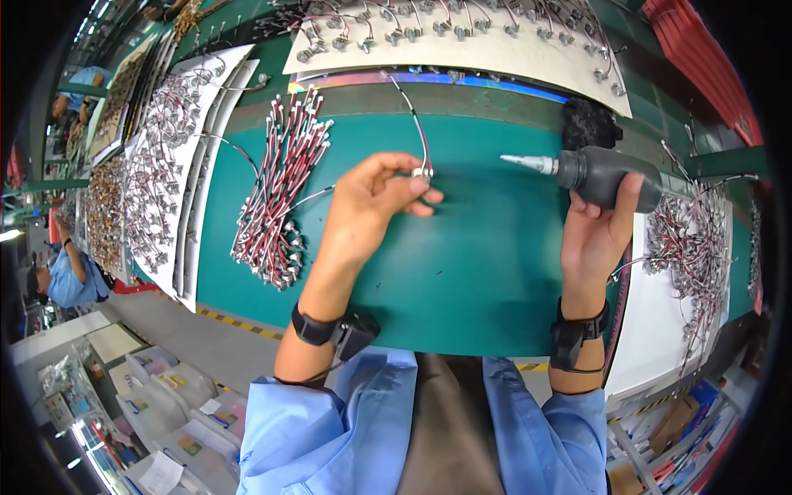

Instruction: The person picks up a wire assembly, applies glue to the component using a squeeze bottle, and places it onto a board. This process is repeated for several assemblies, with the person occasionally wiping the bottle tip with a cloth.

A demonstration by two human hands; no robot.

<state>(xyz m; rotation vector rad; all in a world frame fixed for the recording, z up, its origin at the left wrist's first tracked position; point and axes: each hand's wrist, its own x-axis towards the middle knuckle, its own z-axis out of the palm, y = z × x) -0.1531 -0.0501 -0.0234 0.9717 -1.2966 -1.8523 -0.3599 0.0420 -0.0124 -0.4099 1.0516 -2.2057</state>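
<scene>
My left hand (367, 202) pinches a small silvery metal part (423, 173) between thumb and forefinger, above the green mat (462, 272). From that part a thin red, black and white wire lead (418, 124) rises to a pale connector. My right hand (598, 235) is wrapped around a dark grey squeeze bottle (617, 177) lying nearly level. Its clear, pointed nozzle (528, 162) faces left toward the metal part, with a gap between them. Left of my left hand lies a bundle of similar wired parts (280, 190).
White boards with many wired parts stand at the left (210, 148), the back (462, 51) and the right (652, 330). A black lump (590, 124) sits behind the bottle. Red trays (701, 66) are stacked at the far right. Another person in a blue shirt (73, 280) is at the left.
</scene>
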